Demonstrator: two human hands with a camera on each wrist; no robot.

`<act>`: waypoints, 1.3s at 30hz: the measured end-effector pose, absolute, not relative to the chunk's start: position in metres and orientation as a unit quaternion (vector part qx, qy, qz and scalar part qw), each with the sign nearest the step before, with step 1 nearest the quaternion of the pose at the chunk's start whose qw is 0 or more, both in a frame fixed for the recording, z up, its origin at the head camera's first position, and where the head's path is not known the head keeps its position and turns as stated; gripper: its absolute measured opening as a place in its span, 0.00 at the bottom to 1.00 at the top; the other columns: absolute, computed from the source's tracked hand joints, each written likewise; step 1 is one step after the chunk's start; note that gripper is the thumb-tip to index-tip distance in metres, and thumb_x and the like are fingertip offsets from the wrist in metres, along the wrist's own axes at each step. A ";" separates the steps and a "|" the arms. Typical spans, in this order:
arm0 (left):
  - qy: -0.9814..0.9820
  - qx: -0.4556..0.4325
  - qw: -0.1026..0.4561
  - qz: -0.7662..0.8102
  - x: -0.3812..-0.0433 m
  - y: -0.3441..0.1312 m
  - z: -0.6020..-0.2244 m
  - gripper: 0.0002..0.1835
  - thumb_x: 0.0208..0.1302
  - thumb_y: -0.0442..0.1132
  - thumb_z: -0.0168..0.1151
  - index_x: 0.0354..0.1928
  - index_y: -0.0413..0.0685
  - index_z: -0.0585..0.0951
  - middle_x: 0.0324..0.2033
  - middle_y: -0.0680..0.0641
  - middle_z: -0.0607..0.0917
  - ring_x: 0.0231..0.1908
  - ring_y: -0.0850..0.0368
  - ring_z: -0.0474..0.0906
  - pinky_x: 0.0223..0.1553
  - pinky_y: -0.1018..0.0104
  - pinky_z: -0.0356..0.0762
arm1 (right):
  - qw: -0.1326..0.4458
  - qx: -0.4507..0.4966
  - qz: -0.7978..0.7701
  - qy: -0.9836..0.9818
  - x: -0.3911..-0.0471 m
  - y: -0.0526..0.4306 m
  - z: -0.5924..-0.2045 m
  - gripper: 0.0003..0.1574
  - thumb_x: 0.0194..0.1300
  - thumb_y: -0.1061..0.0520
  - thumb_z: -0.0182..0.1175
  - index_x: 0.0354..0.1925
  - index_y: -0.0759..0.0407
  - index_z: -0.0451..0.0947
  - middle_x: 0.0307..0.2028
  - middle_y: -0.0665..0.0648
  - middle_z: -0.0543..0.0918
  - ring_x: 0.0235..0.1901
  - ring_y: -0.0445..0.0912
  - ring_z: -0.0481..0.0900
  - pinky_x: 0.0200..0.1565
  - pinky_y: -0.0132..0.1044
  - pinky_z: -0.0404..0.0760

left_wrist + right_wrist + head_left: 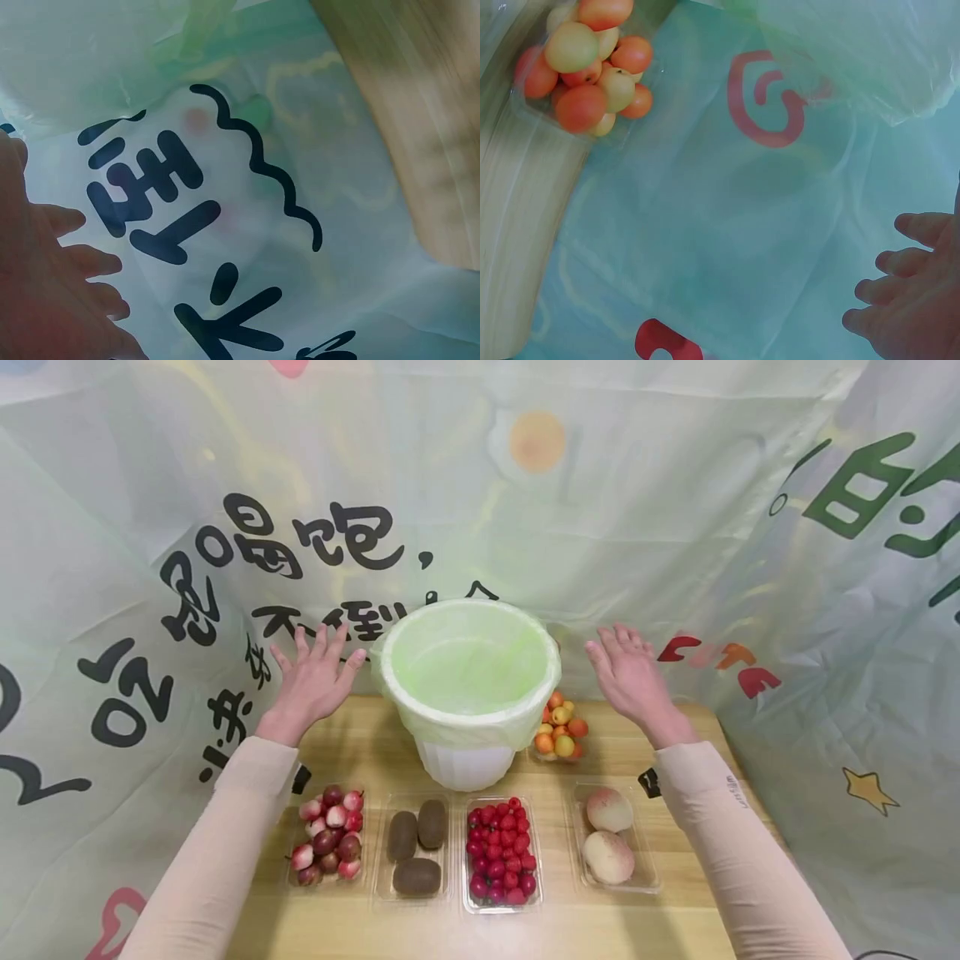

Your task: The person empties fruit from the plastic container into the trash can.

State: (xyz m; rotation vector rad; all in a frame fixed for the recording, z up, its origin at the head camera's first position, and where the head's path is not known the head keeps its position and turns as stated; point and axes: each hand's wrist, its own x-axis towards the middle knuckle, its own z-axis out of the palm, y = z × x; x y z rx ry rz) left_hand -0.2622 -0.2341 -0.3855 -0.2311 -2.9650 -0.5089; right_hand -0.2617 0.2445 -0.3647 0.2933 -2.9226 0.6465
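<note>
On the bench (570,935), toward its far edge, the white bin (465,766) stands upright between your two hands, with a thin pale green bag (472,664) lining it and folded out over its rim. Your left hand (311,681) is raised beside it, near the rim but apart from it, fingers straight and spread, thumb toward the bin, gripping nothing. Your right hand (628,681) is raised on the other side, slightly further off, its fingers straight with small gaps between them, and it too grips nothing. Just beside the bin on your right, partly hidden by it, sits a clear container (540,126) of small orange and yellow fruit (561,727). Nearer to you, a row of clear trays runs across the bench: from your left, one with purple and red-and-white fruit (330,835), one with three brown kiwis (417,877), one with red berries (502,852) just in front of the bin, and one with two pale, blushed peaches (608,857). Pale sleeves (232,835) cover your arms to the wrists. Around the bench hangs a pale green curtain (637,518), printed with black and green characters, a fried egg (537,442) and a yellow star (868,789).
</note>
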 end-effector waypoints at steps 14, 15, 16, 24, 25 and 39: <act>-0.979 -0.066 0.063 -0.183 -0.246 -0.246 -0.395 0.43 0.81 0.68 0.24 0.85 0.48 0.48 0.80 0.23 0.46 0.79 0.18 0.31 0.71 0.19 0.17 | 0.065 0.117 0.246 -0.960 -0.266 0.222 -0.358 0.50 0.84 0.31 0.28 0.82 0.66 0.53 0.82 0.72 0.50 0.83 0.69 0.43 0.82 0.66 0.41; -0.979 -0.065 0.059 -0.186 -0.243 -0.248 -0.397 0.44 0.81 0.68 0.24 0.85 0.47 0.48 0.80 0.23 0.45 0.79 0.18 0.31 0.72 0.19 0.18 | 0.063 0.122 0.251 -0.958 -0.267 0.218 -0.357 0.50 0.84 0.31 0.28 0.82 0.66 0.52 0.82 0.72 0.50 0.83 0.69 0.43 0.82 0.65 0.41; -0.978 -0.065 0.055 -0.191 -0.240 -0.251 -0.401 0.43 0.81 0.68 0.25 0.85 0.47 0.48 0.80 0.22 0.45 0.79 0.17 0.31 0.72 0.20 0.19 | 0.061 0.128 0.254 -0.957 -0.267 0.214 -0.356 0.49 0.84 0.32 0.29 0.82 0.66 0.52 0.82 0.72 0.49 0.83 0.69 0.43 0.82 0.65 0.41; -0.963 -0.045 0.007 -0.267 -0.209 -0.275 -0.446 0.41 0.84 0.62 0.34 0.84 0.41 0.48 0.79 0.24 0.56 0.76 0.20 0.54 0.77 0.28 0.51 | 0.033 0.143 0.302 -0.942 -0.272 0.186 -0.354 0.49 0.84 0.31 0.31 0.83 0.64 0.50 0.84 0.69 0.46 0.84 0.64 0.41 0.82 0.65 0.42; -0.961 -0.043 0.011 -0.273 -0.206 -0.278 -0.454 0.40 0.84 0.60 0.37 0.84 0.40 0.50 0.77 0.23 0.61 0.74 0.20 0.60 0.75 0.28 0.57 | 0.031 0.145 0.302 -0.942 -0.272 0.184 -0.354 0.49 0.84 0.31 0.31 0.83 0.64 0.49 0.84 0.69 0.46 0.84 0.64 0.41 0.82 0.65 0.42; -0.945 0.065 0.152 -0.281 -0.149 -0.310 -0.524 0.22 0.74 0.38 0.55 0.59 0.25 0.81 0.32 0.32 0.88 0.32 0.36 0.84 0.38 0.38 0.79 | 0.000 0.148 0.297 -0.943 -0.272 0.166 -0.367 0.43 0.85 0.40 0.32 0.84 0.64 0.45 0.85 0.66 0.43 0.85 0.61 0.39 0.84 0.58 0.41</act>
